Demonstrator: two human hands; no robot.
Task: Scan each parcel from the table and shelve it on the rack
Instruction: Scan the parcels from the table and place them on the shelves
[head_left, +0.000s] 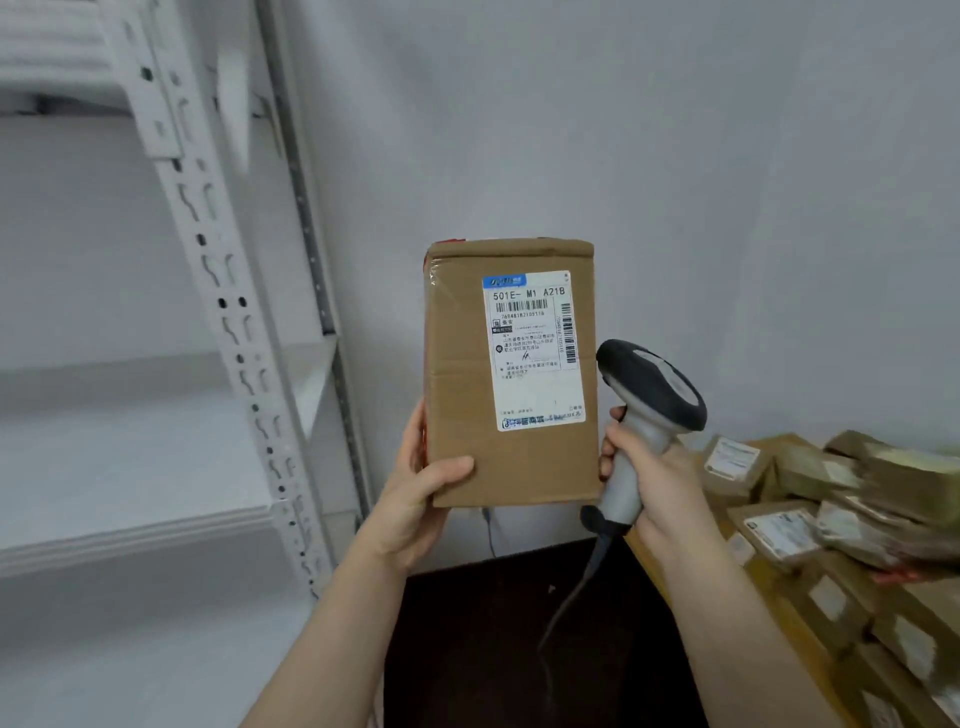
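Parcel (511, 374): upright brown carton, white shipping label (535, 351)

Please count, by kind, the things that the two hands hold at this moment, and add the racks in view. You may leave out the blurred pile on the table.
cardboard parcel: 1, held by the left hand
barcode scanner: 1, gripped by the right hand
white rack: 1
Total: 3

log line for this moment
step: scan | left hand: holds parcel upright | right hand: grips scanner beside parcel | rack: parcel not yet shelved
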